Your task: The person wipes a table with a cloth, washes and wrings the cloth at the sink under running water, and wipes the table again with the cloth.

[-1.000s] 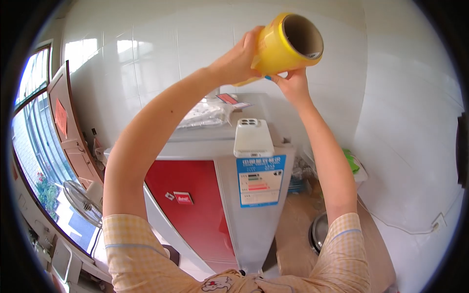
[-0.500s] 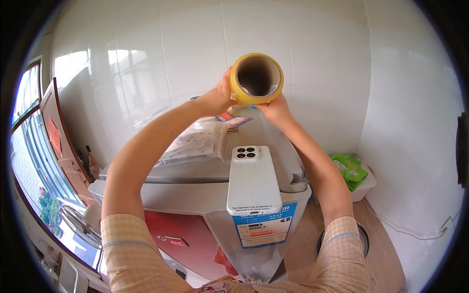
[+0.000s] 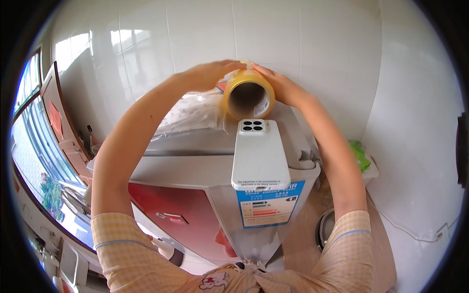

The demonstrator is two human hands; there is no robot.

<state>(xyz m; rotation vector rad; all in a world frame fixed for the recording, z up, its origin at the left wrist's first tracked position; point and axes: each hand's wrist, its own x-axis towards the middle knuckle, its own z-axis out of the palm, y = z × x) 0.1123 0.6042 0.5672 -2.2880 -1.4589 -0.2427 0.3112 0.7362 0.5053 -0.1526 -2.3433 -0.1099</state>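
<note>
A person's left hand (image 3: 210,75) arched over the far left of a yellow roll (image 3: 248,79) as the right hand (image 3: 286,89) curved along its right side, a spread that seemed to steady a round thing prone to rolling. Fingertips nearly met on top; how firmly either gripped could not be told. The roll lay sideways above a grey refrigerator (image 3: 195,171), hollow end near, just beyond a white phone (image 3: 261,158), perhaps left close for easy reach. A plastic bag (image 3: 190,115) lay left.
</note>
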